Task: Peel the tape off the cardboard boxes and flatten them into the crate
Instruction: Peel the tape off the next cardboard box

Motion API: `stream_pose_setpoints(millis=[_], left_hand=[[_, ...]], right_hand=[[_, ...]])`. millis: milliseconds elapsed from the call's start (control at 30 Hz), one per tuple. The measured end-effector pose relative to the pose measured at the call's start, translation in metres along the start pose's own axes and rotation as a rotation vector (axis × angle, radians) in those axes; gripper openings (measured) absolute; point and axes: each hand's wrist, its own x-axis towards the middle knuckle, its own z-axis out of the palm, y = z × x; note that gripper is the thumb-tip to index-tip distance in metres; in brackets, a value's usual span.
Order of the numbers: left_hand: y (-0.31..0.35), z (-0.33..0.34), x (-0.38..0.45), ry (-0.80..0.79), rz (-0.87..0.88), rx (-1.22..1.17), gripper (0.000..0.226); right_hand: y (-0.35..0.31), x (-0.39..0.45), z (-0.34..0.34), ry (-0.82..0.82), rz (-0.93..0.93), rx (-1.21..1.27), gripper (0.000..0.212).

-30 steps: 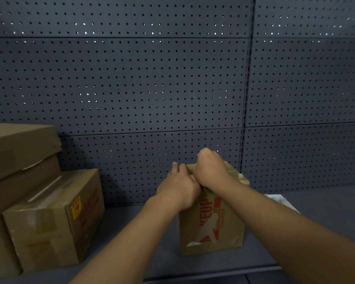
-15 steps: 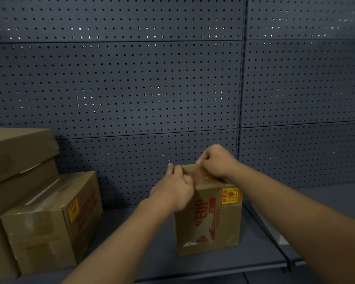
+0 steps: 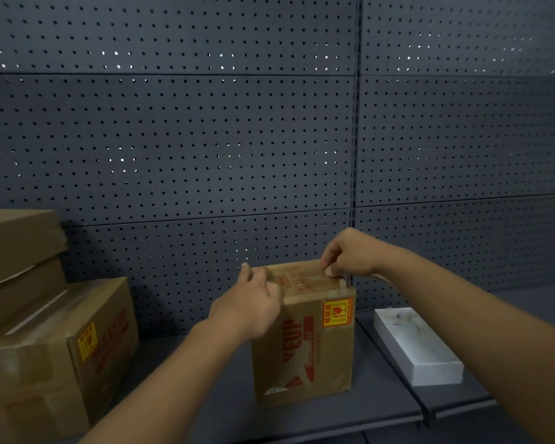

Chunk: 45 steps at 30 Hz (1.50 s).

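Cardboard box (image 3: 314, 341) with red print and a yellow handling sticker, upright near the front edge of the dark shelf (image 3: 350, 411), just left of the seam between two shelf sections. Taped shut on top; contents hidden, so whether full or empty cannot be told. Left hand (image 3: 250, 306) curled against the box's upper left edge, fingers wrapped over the top corner, most likely to steady the carton against the pull. Right hand (image 3: 350, 256) at the far right corner of the top face, fingertips closed in a pinch on what looks like the end of the tape (image 3: 311, 275); whether a loose tab is already lifted is too small to tell. Grip at the corner makes sense: tape ends there, easiest place to start a peel along the seam.

To the left, a second taped carton (image 3: 58, 357) with the same sticker, lying on its side, touching a stack of larger plain cartons (image 3: 16, 248) at the left edge, all closed and apparently waiting their turn. To the right, on the neighbouring shelf section, a shallow white open box (image 3: 420, 344), with faint dark marks inside near its far end, otherwise nothing visible in it. Grey pegboard wall (image 3: 205, 139) behind. No crate in view.
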Motion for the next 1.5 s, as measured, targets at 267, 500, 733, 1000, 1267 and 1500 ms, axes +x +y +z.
stream_pose_setpoints(millis=[267,500,733,1000,1267,1500], left_hand=[[-0.004,-0.003,0.004,-0.070,0.007,0.010,0.061],[-0.002,0.000,0.007,-0.066,-0.016,0.029,0.062],[-0.005,0.003,0.012,-0.063,-0.005,0.054,0.067],[-0.006,0.004,0.013,-0.044,0.003,0.076,0.080],[-0.005,0.003,0.012,-0.045,-0.011,0.078,0.079],[0.000,0.002,0.007,-0.039,-0.022,0.044,0.058]], right_hand=[[0.002,-0.002,0.007,-0.031,-0.149,0.005,0.012],[-0.010,-0.015,-0.001,-0.150,-0.254,0.004,0.011],[-0.012,-0.012,0.001,-0.121,-0.283,-0.083,0.007],[-0.021,-0.008,0.009,-0.104,-0.291,-0.242,0.014],[-0.027,-0.002,0.013,-0.127,-0.228,-0.234,0.007],[-0.017,-0.006,0.010,-0.132,-0.257,-0.156,0.008]])
